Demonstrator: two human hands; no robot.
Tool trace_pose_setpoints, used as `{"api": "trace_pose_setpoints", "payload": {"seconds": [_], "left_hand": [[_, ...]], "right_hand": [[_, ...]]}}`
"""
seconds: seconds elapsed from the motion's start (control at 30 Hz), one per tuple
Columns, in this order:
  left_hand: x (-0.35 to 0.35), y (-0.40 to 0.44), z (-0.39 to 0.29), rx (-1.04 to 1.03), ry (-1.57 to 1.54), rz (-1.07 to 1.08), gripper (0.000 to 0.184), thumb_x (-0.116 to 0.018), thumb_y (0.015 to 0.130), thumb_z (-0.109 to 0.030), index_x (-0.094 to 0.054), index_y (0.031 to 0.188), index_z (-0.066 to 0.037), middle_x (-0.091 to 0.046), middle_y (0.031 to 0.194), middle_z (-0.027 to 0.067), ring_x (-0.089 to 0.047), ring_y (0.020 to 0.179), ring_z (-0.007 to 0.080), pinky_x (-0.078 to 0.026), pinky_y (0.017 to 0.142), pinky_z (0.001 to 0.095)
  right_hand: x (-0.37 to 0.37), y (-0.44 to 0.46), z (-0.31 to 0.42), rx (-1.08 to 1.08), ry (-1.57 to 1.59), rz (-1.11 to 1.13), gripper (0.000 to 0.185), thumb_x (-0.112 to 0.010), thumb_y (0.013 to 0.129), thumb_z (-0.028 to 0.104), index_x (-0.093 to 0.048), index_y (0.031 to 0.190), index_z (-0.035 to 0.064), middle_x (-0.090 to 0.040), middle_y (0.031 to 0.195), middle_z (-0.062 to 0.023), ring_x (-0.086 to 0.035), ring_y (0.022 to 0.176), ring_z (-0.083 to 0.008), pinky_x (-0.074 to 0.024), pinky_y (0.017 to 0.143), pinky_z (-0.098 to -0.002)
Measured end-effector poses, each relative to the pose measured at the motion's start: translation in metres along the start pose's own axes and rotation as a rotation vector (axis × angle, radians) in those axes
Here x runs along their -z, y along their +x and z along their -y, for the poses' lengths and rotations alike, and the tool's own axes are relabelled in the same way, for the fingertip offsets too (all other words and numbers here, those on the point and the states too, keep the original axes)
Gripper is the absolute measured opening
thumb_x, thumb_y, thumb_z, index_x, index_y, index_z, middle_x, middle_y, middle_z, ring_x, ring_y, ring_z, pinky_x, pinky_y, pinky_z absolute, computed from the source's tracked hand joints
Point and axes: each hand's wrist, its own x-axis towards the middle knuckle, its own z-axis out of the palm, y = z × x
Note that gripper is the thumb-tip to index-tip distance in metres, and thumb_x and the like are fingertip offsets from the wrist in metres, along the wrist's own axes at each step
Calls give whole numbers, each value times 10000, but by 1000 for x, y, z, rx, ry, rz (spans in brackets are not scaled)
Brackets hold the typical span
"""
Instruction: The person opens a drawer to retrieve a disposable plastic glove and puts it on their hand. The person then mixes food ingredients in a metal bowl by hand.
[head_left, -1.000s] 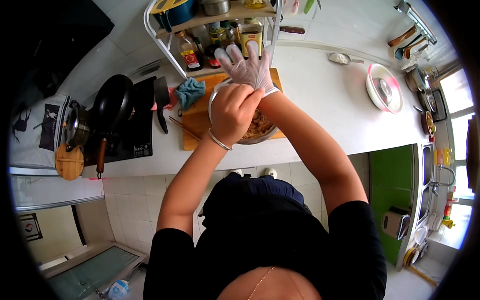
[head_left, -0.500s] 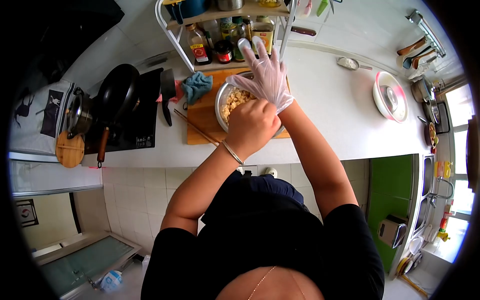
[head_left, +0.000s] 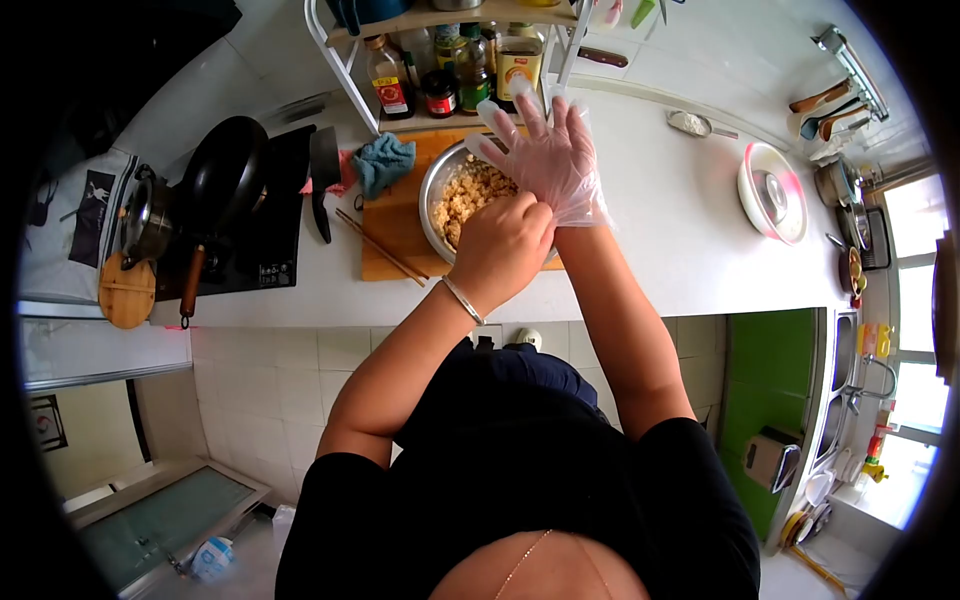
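A clear plastic glove (head_left: 583,200) covers my right hand (head_left: 550,150), whose fingers are spread above the right side of a metal bowl (head_left: 428,205). My bare left hand (head_left: 503,245) is closed on the glove's cuff near the right wrist, over the bowl's lower right rim. Light brown crumbly food (head_left: 470,195) fills the visible part of the bowl. The bowl stands on a wooden cutting board (head_left: 385,235). Chopsticks (head_left: 380,245) lie across the board's left edge, and a crumpled blue cloth (head_left: 384,165) lies at its upper left corner.
Left of the board are a cleaver (head_left: 323,170), a black pan (head_left: 225,175) on the stove and a pot (head_left: 147,220). Bottles (head_left: 390,80) stand on a rack behind. To the right are a scoop of white powder (head_left: 690,123) and a pink-rimmed basin (head_left: 752,205).
The gloved right hand has turned and shifted right, its fingers spread wider. My left hand has moved down and right, still at the cuff. More of the food shows.
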Motion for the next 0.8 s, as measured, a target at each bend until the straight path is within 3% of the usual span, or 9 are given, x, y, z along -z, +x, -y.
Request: {"api": "trace_pose_setpoints", "payload": {"seconds": [0.17, 0.3, 0.33, 0.5, 0.57, 0.6, 0.63, 0.7, 0.8], "left_hand": [[-11, -25, -11, -84, -63, 88, 140, -651, 764, -90, -516, 734, -70, -538, 702, 68, -581, 629, 256, -484, 565, 365], [-27, -43, -14, 3, -211, 79, 136, -648, 773, -90, -517, 745, -64, -539, 704, 73, -575, 635, 261, -480, 567, 373], [-31, -50, -13, 33, -259, 82, 130, -649, 774, -90, -525, 748, -60, -541, 706, 75, -576, 643, 265, -478, 570, 380], [-22, -91, 13, 154, -392, 93, 74, -633, 781, -51, -568, 747, -42, -561, 748, 83, -578, 653, 243, -481, 598, 329], [-20, -95, 48, 325, -405, -161, 85, -637, 799, -79, -564, 831, -50, -571, 776, 60, -577, 681, 229, -475, 605, 325], [-24, -96, 68, 515, -449, -250, 129, -635, 814, -87, -562, 909, -40, -575, 813, 73, -580, 727, 238, -477, 640, 331], [-32, -96, 89, 703, -490, -341, 186, -634, 829, -95, -559, 988, -31, -579, 849, 87, -583, 774, 247, -480, 675, 337], [-54, -94, 134, 699, -292, -487, 357, -613, 861, -144, -500, 1171, -6, -566, 982, 143, -558, 902, 285, -466, 778, 382], [-80, -89, 175, 898, -231, -222, 532, -556, 925, -283, -409, 1340, 16, -553, 1085, 203, -541, 981, 330, -441, 850, 422]], "right_hand": [[17, -13, -9, 86, -11, -101, 759, -584, 900, 375, -93, 1476, 310, -204, 1501, -25, -196, 1368, -400, -249, 1044, -648], [28, -21, -13, 221, -136, -155, 821, -602, 897, 157, -31, 1486, 180, -162, 1526, -65, -354, 1313, -346, -327, 1059, -515], [24, -26, -14, 222, -258, -231, 670, -575, 914, 127, -189, 1458, 60, -374, 1420, -125, -507, 1185, -291, -390, 1023, -404], [78, -32, 1, -4, -803, -332, 327, -553, 932, 132, -551, 1249, 47, -611, 1174, -134, -542, 1156, -226, -440, 966, -336], [99, -21, 8, -265, -1352, -92, 357, -566, 932, 167, -529, 1256, 21, -590, 1217, -119, -521, 1159, -202, -424, 962, -313], [99, -16, 4, -340, -1203, -183, 307, -525, 960, 182, -539, 1219, 18, -612, 1016, -54, -552, 875, -135, -454, 818, -259], [99, -12, -2, -347, -1209, -185, 307, -525, 960, 182, -539, 1219, 18, -612, 1016, -54, -552, 875, -135, -454, 818, -259], [108, -3, -19, -277, -1067, -353, 299, -494, 972, 223, -540, 1199, 35, -586, 1021, -55, -526, 882, -150, -448, 844, -298], [169, 6, -44, 28, -1708, -299, 305, -528, 930, 214, -537, 1175, 32, -593, 1085, -171, -553, 999, -285, -436, 884, -351]]}}
